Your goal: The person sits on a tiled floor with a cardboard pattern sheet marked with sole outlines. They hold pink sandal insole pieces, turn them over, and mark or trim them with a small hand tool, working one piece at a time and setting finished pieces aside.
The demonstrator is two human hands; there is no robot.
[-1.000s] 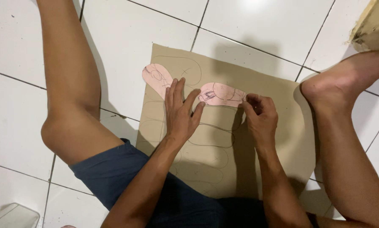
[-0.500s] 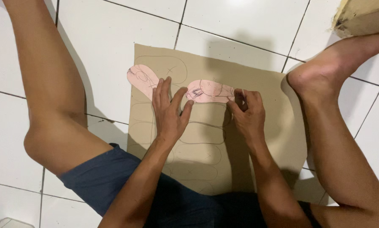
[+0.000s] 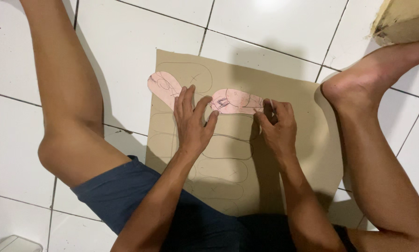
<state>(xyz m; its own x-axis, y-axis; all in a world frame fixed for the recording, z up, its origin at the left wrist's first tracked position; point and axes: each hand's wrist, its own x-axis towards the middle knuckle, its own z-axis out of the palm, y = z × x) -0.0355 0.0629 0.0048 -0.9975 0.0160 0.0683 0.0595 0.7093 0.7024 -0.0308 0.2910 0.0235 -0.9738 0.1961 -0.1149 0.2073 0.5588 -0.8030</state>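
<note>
A pink sole-shaped template is lying flat across the upper part of a brown cardboard sheet on the white tiled floor. The left hand is pressing down on the middle of the template, fingers spread and flat, grasping nothing. The pink piece is sticking out on both sides of that hand, one rounded end reaching past the sheet's left edge, the other running toward the right hand.

The right hand is sitting just at that far end, its fingertips pinched around a thin pale stick, perhaps a pen, whose tip is touching the cardboard beside the template's edge; what the stick is cannot be told for certain.

Below both hands, several traced outlines of the same rounded shape are showing on the cardboard. The person's bare legs are lying to either side of the sheet, with dark blue shorts nearest the camera. Beyond the right foot, a tan box corner is resting at the top edge.
</note>
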